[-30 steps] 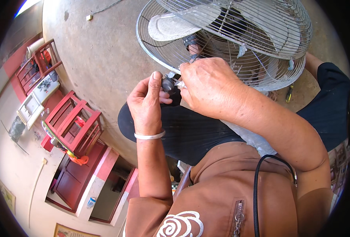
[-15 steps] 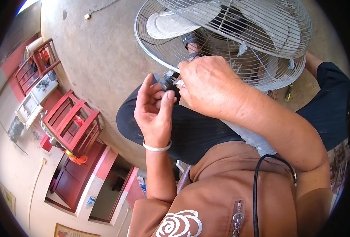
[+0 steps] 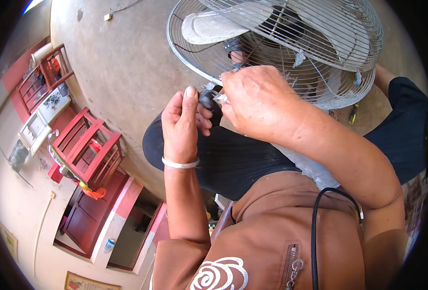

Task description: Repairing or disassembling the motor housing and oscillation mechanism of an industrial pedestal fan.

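A large wire-cage fan guard [image 3: 194,67] with grey blades [image 3: 214,26] inside takes up the upper middle, its front grille tilted apart from the rear half. At the guard's near left rim, my left hand [image 3: 181,126] has its thumb raised and its fingers curled round a dark rounded piece [image 3: 207,100]. My right hand [image 3: 267,104] is closed in a pinch beside it, with a small whitish piece [image 3: 220,98] showing at the fingertips. The kind of either small piece cannot be made out. Right fingertips are partly hidden behind the hand.
A yellow-and-black screwdriver [image 3: 353,114] lies on the floor right of the guard. Off to the left stand a red wooden chair [image 3: 86,150] and a white tray-like box [image 3: 33,133]. My dark-trousered leg [image 3: 252,150] is beneath my hands. A cable end [image 3: 108,17] rests on the concrete.
My left hand has turned and shifted slightly left, its thumb now more upright and its fingers curled. The dark piece shows a rounder side. My right hand stays nearly in place.
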`<action>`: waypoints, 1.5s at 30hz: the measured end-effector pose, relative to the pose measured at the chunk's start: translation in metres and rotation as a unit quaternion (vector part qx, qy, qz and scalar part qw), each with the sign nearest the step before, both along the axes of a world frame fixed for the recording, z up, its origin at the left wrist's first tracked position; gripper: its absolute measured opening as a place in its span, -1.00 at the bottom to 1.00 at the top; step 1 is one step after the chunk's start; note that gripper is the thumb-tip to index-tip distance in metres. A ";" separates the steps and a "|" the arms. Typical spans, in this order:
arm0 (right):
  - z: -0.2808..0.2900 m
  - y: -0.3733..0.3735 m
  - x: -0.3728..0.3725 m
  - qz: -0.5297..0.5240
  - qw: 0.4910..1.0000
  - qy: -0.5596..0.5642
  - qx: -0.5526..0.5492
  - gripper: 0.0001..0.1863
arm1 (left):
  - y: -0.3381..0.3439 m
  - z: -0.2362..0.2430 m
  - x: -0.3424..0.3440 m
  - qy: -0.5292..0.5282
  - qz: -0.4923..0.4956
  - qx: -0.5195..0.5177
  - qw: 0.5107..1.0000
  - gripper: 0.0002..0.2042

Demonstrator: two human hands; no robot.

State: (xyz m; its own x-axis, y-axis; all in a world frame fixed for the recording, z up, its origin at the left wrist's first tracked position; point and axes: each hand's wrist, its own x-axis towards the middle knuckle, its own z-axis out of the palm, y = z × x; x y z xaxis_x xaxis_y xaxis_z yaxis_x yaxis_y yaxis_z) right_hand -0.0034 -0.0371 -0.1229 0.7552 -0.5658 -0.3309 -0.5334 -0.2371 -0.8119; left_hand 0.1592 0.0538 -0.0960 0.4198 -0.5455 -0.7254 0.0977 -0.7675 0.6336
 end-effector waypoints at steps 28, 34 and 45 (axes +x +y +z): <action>0.049 -0.010 -0.020 0.036 0.999 0.037 0.004 -0.70 | 0.031 -0.023 -0.048 0.143 0.169 -0.247 0.944 -0.71; 0.064 0.000 -0.026 0.072 0.996 0.057 0.019 -0.68 | 0.043 -0.003 -0.058 0.154 0.187 -0.295 0.924 -0.73; 0.053 -0.010 -0.021 0.041 0.989 0.105 0.092 -0.65 | 0.054 -0.028 -0.072 0.282 0.319 -0.289 0.858 -0.78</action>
